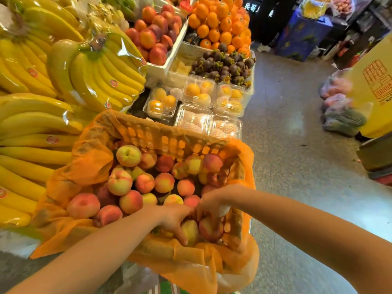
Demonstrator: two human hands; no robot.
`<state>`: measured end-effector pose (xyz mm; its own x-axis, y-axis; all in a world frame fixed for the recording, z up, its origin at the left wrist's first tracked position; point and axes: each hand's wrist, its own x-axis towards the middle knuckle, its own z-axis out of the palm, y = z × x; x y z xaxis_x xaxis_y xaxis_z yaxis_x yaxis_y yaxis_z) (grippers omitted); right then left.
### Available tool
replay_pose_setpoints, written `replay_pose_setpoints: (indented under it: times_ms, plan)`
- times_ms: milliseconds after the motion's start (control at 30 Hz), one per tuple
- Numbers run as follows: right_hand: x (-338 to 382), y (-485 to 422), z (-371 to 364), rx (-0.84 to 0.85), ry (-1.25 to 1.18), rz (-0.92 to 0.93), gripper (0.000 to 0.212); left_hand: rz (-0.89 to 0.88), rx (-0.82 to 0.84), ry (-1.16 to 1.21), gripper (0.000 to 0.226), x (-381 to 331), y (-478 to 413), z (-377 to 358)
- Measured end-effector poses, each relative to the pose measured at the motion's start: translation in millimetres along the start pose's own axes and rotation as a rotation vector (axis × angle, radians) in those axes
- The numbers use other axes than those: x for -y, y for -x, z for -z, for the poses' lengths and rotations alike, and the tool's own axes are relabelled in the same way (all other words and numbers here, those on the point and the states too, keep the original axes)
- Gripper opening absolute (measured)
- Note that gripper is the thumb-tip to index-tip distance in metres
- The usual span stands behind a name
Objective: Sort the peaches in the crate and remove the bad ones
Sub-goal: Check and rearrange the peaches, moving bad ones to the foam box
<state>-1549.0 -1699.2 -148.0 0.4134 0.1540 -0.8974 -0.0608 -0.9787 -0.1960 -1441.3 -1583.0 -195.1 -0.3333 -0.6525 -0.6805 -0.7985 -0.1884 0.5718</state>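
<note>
Left hand (174, 218) and right hand (212, 205) curl downward.

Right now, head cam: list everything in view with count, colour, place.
peaches: dozens, pink-yellow, in crate
crate: one, orange, orange liner, centre
bananas: many bunches, yellow, left
red fruit: trayful, red-orange, top centre
oranges: pile, orange, top
mangosteens: pile, dark purple, behind clear boxes
clear boxes: five, beyond crate
bags: several, floor, right
left hand: rests on yellowish peach, crate's near end
right hand: grips red peach beside it
</note>
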Motion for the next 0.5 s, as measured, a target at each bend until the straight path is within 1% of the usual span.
replay_pose_setpoints:
  times_ms: [67, 167, 267, 333, 400, 500]
  plan:
    - [-0.5, 1.6, 0.2, -0.019, -0.024, 0.006, 0.041, -0.04, -0.053, -0.021, 0.061, -0.5, 3.7, 3.4]
    - [-3.4, 9.5, 3.8, -0.073, -0.135, 0.048, 0.046, -0.047, -0.141, -0.016, 0.062, 6.0, 15.3, 12.6]
    - [-12.1, 15.0, 7.5, -0.155, -0.256, 0.029, 0.043, -0.019, -0.215, 0.144, 0.063, 18.2, 32.9, 24.7]
    - [-17.7, 20.6, 13.2, -0.205, -0.33, 0.022, 0.047, 0.005, -0.274, 0.267, 0.064, 25.1, 48.6, 31.4]
    - [-20.6, 26.0, 20.8, -0.265, -0.392, 0.046, 0.051, 0.045, -0.358, 0.339, 0.065, 30.1, 65.3, 36.4]
    - [-21.9, 30.1, 29.5, -0.372, -0.533, 0.059, 0.058, 0.067, -0.482, 0.449, 0.058, 41.0, 84.8, 39.8]
